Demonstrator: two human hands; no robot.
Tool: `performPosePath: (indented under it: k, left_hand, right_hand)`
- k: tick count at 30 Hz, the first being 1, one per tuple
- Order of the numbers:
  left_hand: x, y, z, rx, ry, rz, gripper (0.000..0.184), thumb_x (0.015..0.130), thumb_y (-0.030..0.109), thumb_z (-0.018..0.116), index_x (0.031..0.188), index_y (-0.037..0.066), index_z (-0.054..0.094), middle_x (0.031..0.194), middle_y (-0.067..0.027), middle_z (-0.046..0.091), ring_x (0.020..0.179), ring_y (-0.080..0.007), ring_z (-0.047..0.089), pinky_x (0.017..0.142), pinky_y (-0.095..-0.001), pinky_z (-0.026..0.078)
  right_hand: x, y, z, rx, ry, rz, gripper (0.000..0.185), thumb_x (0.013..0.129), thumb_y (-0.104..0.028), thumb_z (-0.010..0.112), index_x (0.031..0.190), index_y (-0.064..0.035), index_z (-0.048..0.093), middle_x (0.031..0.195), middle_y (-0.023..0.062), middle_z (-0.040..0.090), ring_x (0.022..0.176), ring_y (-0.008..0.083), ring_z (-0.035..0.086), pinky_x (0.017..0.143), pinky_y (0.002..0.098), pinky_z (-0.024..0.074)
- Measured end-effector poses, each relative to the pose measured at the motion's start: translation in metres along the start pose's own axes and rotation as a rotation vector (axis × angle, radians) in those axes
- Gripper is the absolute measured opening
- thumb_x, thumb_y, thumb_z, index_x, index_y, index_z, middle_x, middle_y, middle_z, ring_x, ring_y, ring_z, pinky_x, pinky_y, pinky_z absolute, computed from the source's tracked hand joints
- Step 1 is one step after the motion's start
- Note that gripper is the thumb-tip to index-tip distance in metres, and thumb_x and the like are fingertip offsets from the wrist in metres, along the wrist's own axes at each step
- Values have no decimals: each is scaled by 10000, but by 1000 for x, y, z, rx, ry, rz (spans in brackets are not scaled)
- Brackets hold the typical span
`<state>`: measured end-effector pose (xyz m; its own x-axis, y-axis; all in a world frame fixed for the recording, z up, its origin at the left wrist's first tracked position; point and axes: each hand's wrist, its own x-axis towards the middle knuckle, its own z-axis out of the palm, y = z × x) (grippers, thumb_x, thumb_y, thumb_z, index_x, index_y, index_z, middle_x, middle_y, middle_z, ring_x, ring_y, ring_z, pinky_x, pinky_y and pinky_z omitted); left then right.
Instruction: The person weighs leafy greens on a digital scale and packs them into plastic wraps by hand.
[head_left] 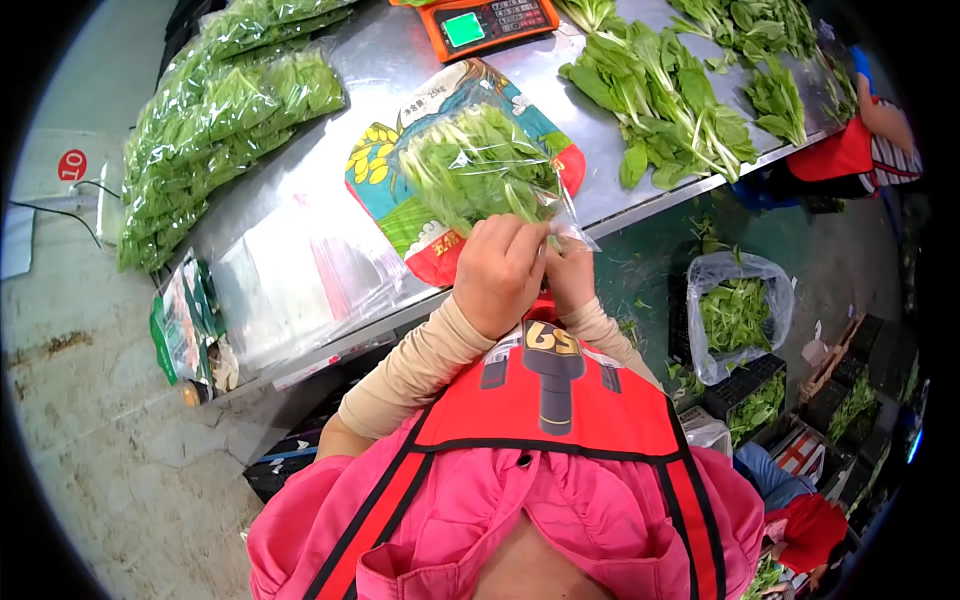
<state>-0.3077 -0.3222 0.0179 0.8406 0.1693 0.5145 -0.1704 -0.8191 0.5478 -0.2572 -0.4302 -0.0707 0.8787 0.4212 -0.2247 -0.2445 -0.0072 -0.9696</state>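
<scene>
A clear plastic bag (478, 165) filled with leafy green vegetables lies on a colourful printed sack (390, 205) at the table's front edge. Its open end points toward me and is gathered between my hands. My left hand (500, 268) has its fingers closed on the bag's mouth. Close beside it, my right hand (570, 275) pinches the same gathered plastic, partly hidden behind the left. A few pale stems lie against the film near my fingers.
Packed bags of greens (215, 120) are piled at left, by flat plastic bags (270, 270). An orange scale (490, 25) stands behind. Loose greens (665, 100) lie at right. Below are a lined basket of leaves (738, 310) and crates (755, 395). Co-workers' arms (885, 125) show at right.
</scene>
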Motion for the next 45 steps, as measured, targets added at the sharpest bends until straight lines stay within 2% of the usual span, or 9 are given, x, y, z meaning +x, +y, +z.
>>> performPosePath:
  k: [5,8,14,16,23,32,38,41,45]
  left_hand:
    - [-3,-4,3,-19,-9,34,177,670,-26,635,832,18,581,725,-111,524,677,-293,530,603,-372,429]
    - [-3,-4,6,-29,-14,49,173,668,-21,640,822,24,577,717,-105,518,667,-285,526,595,-371,423]
    - [0,-5,9,-28,-11,68,162,669,-12,648,804,28,568,701,-99,502,664,-281,522,595,-367,421]
    - [1,-5,10,-48,19,80,162,668,-14,645,802,29,566,705,-98,502,670,-281,524,599,-365,422]
    - [1,-2,12,-38,-14,66,148,670,-13,643,791,32,570,709,-96,505,665,-279,521,591,-367,417]
    - [3,2,17,-25,-19,72,132,684,-15,635,789,32,570,708,-95,504,671,-279,525,602,-362,425]
    - [2,5,19,-23,-20,62,145,669,-15,639,785,33,566,711,-99,503,676,-284,524,598,-364,423]
    - [0,2,20,-20,-26,43,152,661,-17,640,783,33,565,711,-101,501,678,-286,523,597,-364,424]
    - [1,2,19,-25,-15,32,156,657,-18,640,785,33,567,709,-101,499,676,-286,523,599,-365,425]
  right_hand:
    - [15,14,-5,-13,49,-50,227,818,-79,607,1001,53,584,868,79,642,780,102,567,679,240,462]
    - [32,17,-3,87,57,55,230,822,-78,612,1013,44,578,854,86,640,787,107,570,681,237,461]
    - [40,-9,1,52,87,-17,215,831,-83,613,1008,30,564,800,88,638,649,105,578,534,234,454]
    - [38,-17,-5,199,134,90,185,837,-81,606,989,13,558,732,80,631,557,101,568,452,221,427]
    - [35,-15,-10,239,144,30,180,840,-76,597,990,12,549,687,76,625,531,104,565,429,212,415]
    - [63,-19,0,135,46,98,199,826,-75,605,976,53,578,805,90,634,636,138,619,556,249,487]
    - [84,-8,8,17,-12,-96,240,830,-108,608,1001,60,600,829,107,640,655,131,622,610,250,491]
    - [94,6,5,-97,-43,-67,304,833,-149,606,1067,45,591,855,120,645,749,159,636,679,271,489]
    - [73,-5,-4,-182,-53,-284,308,826,-157,606,1083,13,606,923,133,654,882,191,620,763,295,474]
